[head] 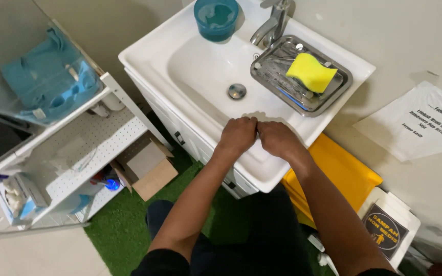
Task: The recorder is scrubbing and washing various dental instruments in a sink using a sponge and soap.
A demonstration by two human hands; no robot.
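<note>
Left hand [238, 135] and right hand [277, 138] fisted, knuckles touching, resting on white sink [144, 56] front rim, holding nothing visible. Rim likely rigid, glossy, slippery; grip front lip.

A white sheet of paper [419, 121] with dark print hangs tilted on the wall at about three o'clock. At five o'clock a black square label [386, 231] with yellow lettering and a small yellow figure sits on a white bin lid [408, 217]. Towards eight o'clock a brown cardboard box [148, 166] stands open on the green floor mat [118, 230]. At nine o'clock, on the low shelf [103, 143], a pale tissue-type box [17, 197] lies on its side.
</note>
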